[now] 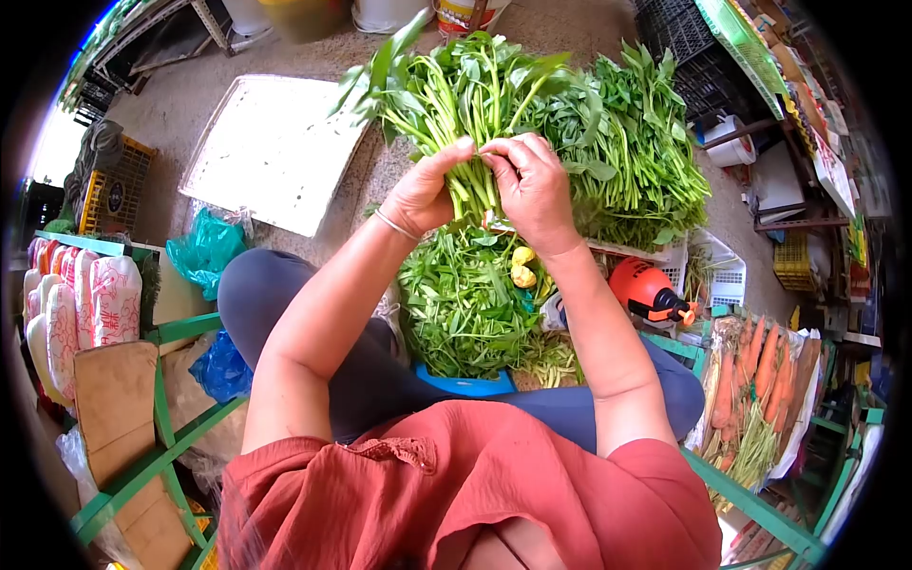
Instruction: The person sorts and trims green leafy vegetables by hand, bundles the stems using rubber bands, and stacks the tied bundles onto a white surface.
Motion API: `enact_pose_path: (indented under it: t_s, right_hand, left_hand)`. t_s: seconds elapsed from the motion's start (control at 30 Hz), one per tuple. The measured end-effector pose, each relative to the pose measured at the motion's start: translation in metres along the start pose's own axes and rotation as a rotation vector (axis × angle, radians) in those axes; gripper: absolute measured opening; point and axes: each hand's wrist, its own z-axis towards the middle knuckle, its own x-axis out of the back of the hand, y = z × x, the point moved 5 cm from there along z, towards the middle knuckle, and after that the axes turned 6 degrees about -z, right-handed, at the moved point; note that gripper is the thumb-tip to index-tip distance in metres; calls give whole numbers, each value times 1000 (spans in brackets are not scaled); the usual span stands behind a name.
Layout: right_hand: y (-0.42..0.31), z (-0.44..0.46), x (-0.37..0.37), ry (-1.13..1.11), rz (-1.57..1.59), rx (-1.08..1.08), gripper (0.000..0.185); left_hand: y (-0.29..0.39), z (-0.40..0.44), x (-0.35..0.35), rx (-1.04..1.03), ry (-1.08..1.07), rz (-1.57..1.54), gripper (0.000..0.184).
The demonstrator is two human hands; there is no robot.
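Observation:
A bunch of long-stemmed leafy greens [465,100] is held up in front of me, its leaves pointing away. My left hand [424,192] is closed around the stems from the left, thumb on top. On the other side, my right hand [535,190] pinches with thumb and forefinger close to the left thumb, against the stems; whatever is in that pinch is too small to make out. Beneath both hands lies a heap of loose greens [465,309] in a blue container [465,385]. A large stack of similar greens [632,142] sits just right of the bunch.
A white board [271,157] lies on the floor at left, with a teal plastic bag [209,252] nearby. A red spray bottle [646,290] stands by my right forearm. Carrots [760,375] lie farther right. Green metal frames [750,503] flank me. Buckets [389,14] line the back.

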Motion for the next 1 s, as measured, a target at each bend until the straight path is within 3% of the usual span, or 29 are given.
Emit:
enact_pose_path:
  t_s: [0.13, 0.2, 0.33, 0.4, 0.47, 0.5, 0.53, 0.6, 0.67, 0.73, 0.77, 0.8, 0.87, 0.93, 1.0]
  right_hand:
    - [-4, -7, -13, -84, -156, 217, 5]
    - [-7, -16, -15, -118, -130, 207, 4]
    - [-31, -52, -3, -144, -15, 138, 3]
    - [-33, -89, -9, -382, 12, 37, 5]
    - [4, -149, -43, -1046, 77, -319, 30]
    - [9, -155, -38, -1144, -60, -303, 57]
    - [24, -159, -35, -1252, -304, -396, 71]
    - [46, -124, -22, -661, -39, -629, 56]
    - [63, -90, -14, -300, 563, -906, 58]
    - [59, -69, -24, -202, 1044, -916, 58]
    - [62, -67, -35, -271, 1165, -994, 66]
    - [62, -67, -45, -338, 1173, -1068, 78]
    - [62, -70, -62, -386, 1033, -906, 87]
    - [53, -77, -55, -327, 1031, -932, 87]
    - [58, -90, -61, -440, 1090, -935, 83]
  left_hand:
    - [-2, 9, 10, -55, 89, 8, 15]
    - [-1, 7, 17, -35, 288, 19, 10]
    - [16, 28, 34, -93, 104, -246, 14]
    - [27, 29, 30, -116, 29, -282, 17]
    - [30, 29, 25, -136, -14, -297, 18]
    - [29, 30, 23, -129, -53, -310, 20]
    - [26, 30, 23, -121, -50, -311, 20]
    - [20, 29, 20, -106, -38, -258, 22]
    - [7, 28, 22, -62, 6, -129, 21]
    - [-9, 23, 20, 14, 75, 102, 23]
    - [-20, 22, 18, -4, 145, 74, 23]
    - [-28, 24, 25, -10, 92, 155, 25]
    - [-41, 19, 26, -112, 64, 99, 24]
    - [-53, 20, 35, -26, 74, 90, 21]
    - [-63, 15, 36, 17, 70, 103, 21]
